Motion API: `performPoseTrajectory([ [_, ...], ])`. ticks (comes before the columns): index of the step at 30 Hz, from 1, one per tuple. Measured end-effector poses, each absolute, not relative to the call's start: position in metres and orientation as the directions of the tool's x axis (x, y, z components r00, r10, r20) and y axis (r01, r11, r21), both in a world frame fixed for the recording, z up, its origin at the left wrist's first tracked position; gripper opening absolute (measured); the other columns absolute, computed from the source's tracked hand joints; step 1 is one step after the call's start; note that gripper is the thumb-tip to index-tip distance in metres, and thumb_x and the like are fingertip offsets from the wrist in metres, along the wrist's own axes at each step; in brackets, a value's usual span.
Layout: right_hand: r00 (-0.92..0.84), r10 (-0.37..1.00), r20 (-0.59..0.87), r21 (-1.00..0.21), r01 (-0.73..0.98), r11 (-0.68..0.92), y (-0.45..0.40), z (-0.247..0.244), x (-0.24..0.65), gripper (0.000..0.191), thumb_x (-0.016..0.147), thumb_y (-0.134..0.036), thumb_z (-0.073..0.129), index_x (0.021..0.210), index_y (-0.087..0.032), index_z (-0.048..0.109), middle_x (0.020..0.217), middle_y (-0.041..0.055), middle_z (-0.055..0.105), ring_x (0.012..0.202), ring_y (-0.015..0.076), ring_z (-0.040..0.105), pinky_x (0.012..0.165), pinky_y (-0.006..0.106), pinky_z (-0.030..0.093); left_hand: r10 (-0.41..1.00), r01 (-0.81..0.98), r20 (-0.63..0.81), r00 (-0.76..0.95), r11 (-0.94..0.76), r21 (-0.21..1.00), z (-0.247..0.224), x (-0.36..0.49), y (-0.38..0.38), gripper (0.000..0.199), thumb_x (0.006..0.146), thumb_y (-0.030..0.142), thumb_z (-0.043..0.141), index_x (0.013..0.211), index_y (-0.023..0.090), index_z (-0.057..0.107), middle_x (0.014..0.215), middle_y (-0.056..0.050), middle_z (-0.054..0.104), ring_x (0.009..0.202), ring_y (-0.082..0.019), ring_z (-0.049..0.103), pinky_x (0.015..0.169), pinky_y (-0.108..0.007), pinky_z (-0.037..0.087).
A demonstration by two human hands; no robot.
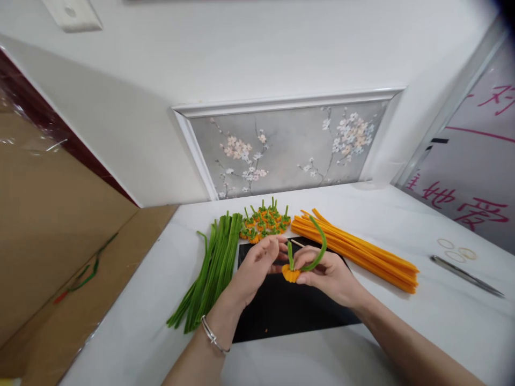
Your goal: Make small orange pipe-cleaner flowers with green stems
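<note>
Between the thumb and fingers of my right hand (328, 271) is a small pumpkin (291, 273) made of orange pipe cleaner. A short green stem stands up from its top, and a longer green pipe cleaner (321, 241) curves up and away from it over my right fingers. My left hand (257, 265), a bracelet at its wrist, hovers just left of the pumpkin. Its fingers are loosely bent and apart, with nothing visible in them. Both hands are above a black mat (298, 311). The tip of a thin pale stick (296, 243) shows behind the hands.
Green pipe cleaners (215, 268) lie bundled at left, orange ones (358, 249) at right. Several finished little pumpkins (265, 220) cluster behind the mat. Tweezers (466, 276) and several thin rings (456, 252) lie at far right. Cardboard (100, 268) borders the table's left edge.
</note>
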State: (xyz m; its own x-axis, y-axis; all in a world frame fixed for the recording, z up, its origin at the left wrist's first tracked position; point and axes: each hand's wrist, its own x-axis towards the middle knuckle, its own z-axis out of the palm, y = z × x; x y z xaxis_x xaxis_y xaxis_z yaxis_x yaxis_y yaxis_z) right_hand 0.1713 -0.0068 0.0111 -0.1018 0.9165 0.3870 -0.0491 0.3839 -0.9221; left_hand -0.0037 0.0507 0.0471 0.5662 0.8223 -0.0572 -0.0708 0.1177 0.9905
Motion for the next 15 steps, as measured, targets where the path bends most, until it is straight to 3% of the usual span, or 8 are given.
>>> performPoseTrajectory([
  [3,-0.050,0.906,0.420,-0.902,0.087,0.422,-0.004,0.009,0.174,0.010,0.076,-0.027,0.073,0.081,-0.021,0.067,0.088,0.0032,0.064,0.085,0.0180,0.061,0.078,0.031,0.050,0.739,-0.022,-0.126,0.662,0.188,0.982,0.042,-0.008,0.052,0.038,0.079,0.041,0.070,0.110,0.022,0.060,0.097,-0.003,0.059,0.080,-0.014,0.062,0.071,-0.029,0.054],
  [6,-0.047,0.917,0.396,-0.906,0.144,0.399,-0.001,0.004,0.176,0.012,0.077,-0.026,0.071,0.086,-0.020,0.065,0.085,0.0024,0.065,0.082,0.0175,0.062,0.077,0.030,0.050,0.740,-0.023,-0.047,0.670,0.085,0.996,0.036,-0.006,0.052,0.032,0.071,0.027,0.077,0.099,0.017,0.064,0.092,-0.002,0.062,0.081,-0.014,0.062,0.077,-0.028,0.052],
  [10,0.027,0.930,0.366,-0.900,0.264,0.346,0.002,0.001,0.182,0.020,0.078,-0.024,0.070,0.094,-0.020,0.059,0.091,0.0024,0.064,0.075,0.0147,0.062,0.069,0.027,0.051,0.797,0.001,0.048,0.601,-0.061,0.998,0.026,-0.001,0.057,0.031,0.068,0.022,0.078,0.097,0.014,0.067,0.098,-0.007,0.068,0.090,-0.019,0.064,0.086,-0.033,0.050],
  [12,0.064,0.877,0.475,-0.805,0.433,0.405,0.002,0.001,0.186,0.015,0.079,-0.023,0.069,0.087,-0.019,0.056,0.082,0.0010,0.062,0.067,0.0128,0.059,0.063,0.025,0.049,0.833,0.028,0.085,0.547,-0.119,0.992,0.021,-0.001,0.060,0.031,0.069,0.021,0.076,0.098,0.014,0.068,0.098,-0.008,0.069,0.092,-0.020,0.064,0.087,-0.035,0.050],
  [15,-0.121,0.694,0.710,-0.464,0.661,0.590,-0.004,0.003,0.187,0.020,0.084,-0.026,0.065,0.070,-0.019,0.053,0.060,-0.0020,0.055,0.054,0.0110,0.051,0.054,0.024,0.042,0.861,0.035,0.142,0.488,-0.183,0.983,0.013,-0.001,0.065,0.030,0.072,0.020,0.072,0.101,0.014,0.066,0.099,-0.009,0.069,0.093,-0.020,0.064,0.086,-0.034,0.051],
])
